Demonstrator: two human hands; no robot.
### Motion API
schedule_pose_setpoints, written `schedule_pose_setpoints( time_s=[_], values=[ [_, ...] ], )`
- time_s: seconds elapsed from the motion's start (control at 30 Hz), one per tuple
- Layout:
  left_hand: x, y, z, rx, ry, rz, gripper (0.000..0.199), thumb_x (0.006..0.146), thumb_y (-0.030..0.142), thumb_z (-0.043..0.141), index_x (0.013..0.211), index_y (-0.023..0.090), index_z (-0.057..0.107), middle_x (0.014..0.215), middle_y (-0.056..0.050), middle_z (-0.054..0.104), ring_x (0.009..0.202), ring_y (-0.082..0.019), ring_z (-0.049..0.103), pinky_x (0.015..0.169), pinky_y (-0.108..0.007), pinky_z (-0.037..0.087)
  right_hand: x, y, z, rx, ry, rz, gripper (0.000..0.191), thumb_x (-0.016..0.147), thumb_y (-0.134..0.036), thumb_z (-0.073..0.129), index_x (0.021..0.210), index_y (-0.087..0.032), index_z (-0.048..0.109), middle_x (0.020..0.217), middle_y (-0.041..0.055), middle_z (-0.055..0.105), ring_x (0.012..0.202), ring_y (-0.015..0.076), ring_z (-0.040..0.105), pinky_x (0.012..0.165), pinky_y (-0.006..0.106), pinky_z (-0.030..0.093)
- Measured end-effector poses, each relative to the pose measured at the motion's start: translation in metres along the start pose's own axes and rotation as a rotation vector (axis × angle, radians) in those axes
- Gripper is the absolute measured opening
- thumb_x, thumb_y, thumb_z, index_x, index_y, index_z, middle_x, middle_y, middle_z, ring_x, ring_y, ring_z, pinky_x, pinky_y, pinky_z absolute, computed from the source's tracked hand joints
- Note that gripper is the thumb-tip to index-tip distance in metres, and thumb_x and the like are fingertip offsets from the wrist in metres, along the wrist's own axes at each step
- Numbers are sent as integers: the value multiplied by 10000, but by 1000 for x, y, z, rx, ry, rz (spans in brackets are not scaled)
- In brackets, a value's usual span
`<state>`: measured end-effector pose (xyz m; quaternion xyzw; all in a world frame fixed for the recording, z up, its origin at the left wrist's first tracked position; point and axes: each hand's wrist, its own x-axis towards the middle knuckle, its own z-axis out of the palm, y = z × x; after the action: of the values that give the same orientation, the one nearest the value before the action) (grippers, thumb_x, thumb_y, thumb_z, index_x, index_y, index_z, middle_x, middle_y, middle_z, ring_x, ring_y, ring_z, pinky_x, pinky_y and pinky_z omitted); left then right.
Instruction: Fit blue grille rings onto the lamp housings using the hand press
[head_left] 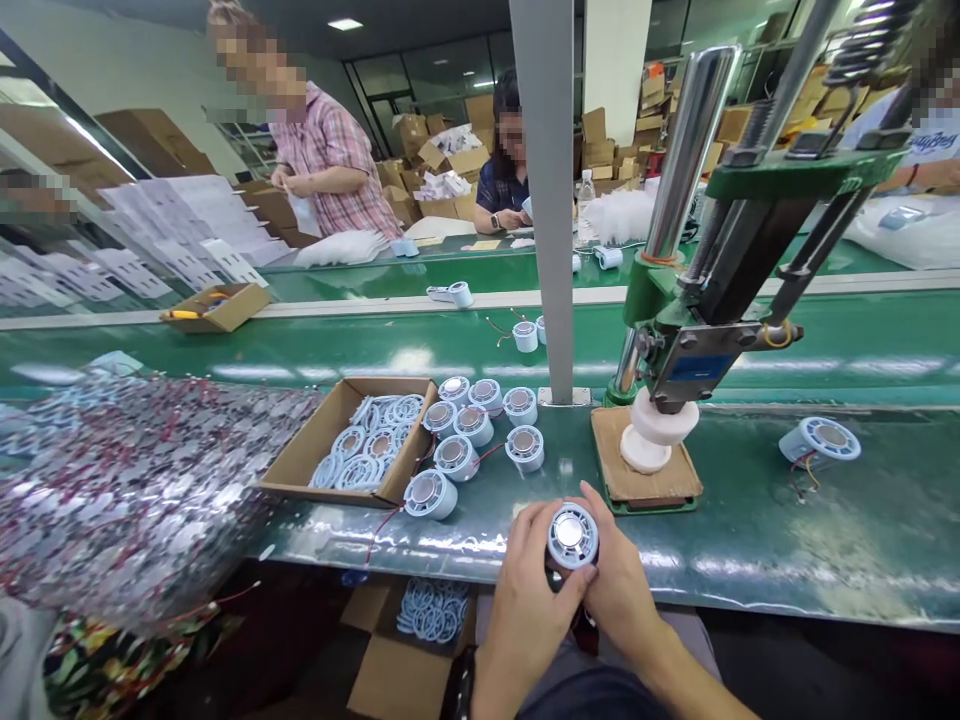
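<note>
Between both hands, above the front edge of the bench, is a light-blue round housing (572, 537) with a shiny silver disc at its centre. My left hand (525, 585) grips it from the left, thumb near the bottom of its rim. Wrapped round the other side is my right hand (621, 575), fingers closed against it. Left of the hands stand several similar light-blue housings (454, 456), some with thin red wires. A hand press (694, 355) with a white round pressing head (664, 420) stands just beyond my right hand, over a brown cardboard-topped base (622, 480).
A cardboard box (296, 465) of light-blue rings sits left, beside a heap of bagged wired parts (142, 490). Another housing (821, 440) lies right. A metal post (546, 200) rises behind the bench. Below is an open carton (390, 670). Co-workers are across the green line.
</note>
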<state>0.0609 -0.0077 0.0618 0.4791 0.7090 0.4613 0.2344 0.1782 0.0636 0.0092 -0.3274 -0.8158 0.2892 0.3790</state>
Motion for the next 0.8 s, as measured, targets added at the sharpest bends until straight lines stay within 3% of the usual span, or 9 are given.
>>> schedule_pose_setpoints(
  time_s=[0.13,0.37,0.43,0.5,0.57,0.67,0.7,0.73,0.8],
  values=[
    [3,-2,7,16,0,-15,510,794,172,643,1302,206,601,1326,-144,629,1268,-331,585,1079,-523,474,0,-4,5,-25,108,55,642,895,-226,625,1498,-142,419,1195,171,749,1013,287,767,861,403,649],
    [-6,-8,14,61,57,1,503,819,166,592,1321,194,568,1339,-156,639,1274,-329,595,1076,-550,478,-2,-10,6,-130,166,-70,738,944,-219,618,1582,-176,250,1156,169,765,955,293,781,784,415,662],
    [-9,-10,20,54,77,-21,511,839,207,580,1349,183,546,1369,-172,635,1282,-334,602,1061,-547,495,-1,-9,6,-152,140,-65,672,927,-198,617,1544,-158,354,1169,184,758,970,307,777,793,435,665],
    [-8,-12,23,32,91,-52,519,834,250,589,1345,169,550,1340,-179,666,1237,-335,643,1026,-527,527,2,-9,-2,-182,26,-64,573,877,-148,622,1441,-136,526,1188,203,747,999,333,768,812,464,668],
    [0,-10,21,4,98,-75,524,774,256,624,1288,160,594,1247,-166,724,1143,-335,697,980,-506,558,13,-14,-28,-212,-119,-102,527,792,-116,654,1317,-168,663,1182,185,754,997,350,766,810,471,676],
    [28,4,14,-69,79,-68,498,686,241,666,1176,153,660,1103,-132,780,1013,-329,735,924,-490,577,52,-43,-103,-263,-153,-226,501,759,-170,703,1249,-272,718,1241,117,743,1069,341,744,868,471,666],
    [40,11,12,-98,67,-53,489,674,238,675,1156,153,670,1081,-121,786,991,-321,736,919,-480,576,72,-59,-135,-313,-77,-306,470,815,-204,677,1280,-267,698,1293,111,716,1153,330,710,940,489,634],
    [53,19,12,-126,49,-32,485,671,234,684,1149,152,674,1069,-111,789,977,-308,735,918,-464,574,94,-76,-167,-383,78,-383,402,890,-243,630,1287,-251,685,1295,116,709,1207,306,679,1015,512,578],
    [77,37,17,-177,5,20,491,669,215,705,1155,150,674,1067,-94,788,965,-279,732,918,-420,571,146,-110,-224,-522,419,-383,392,955,-336,573,1303,-171,650,1363,130,656,1343,281,563,1122,535,415]
  ],
)
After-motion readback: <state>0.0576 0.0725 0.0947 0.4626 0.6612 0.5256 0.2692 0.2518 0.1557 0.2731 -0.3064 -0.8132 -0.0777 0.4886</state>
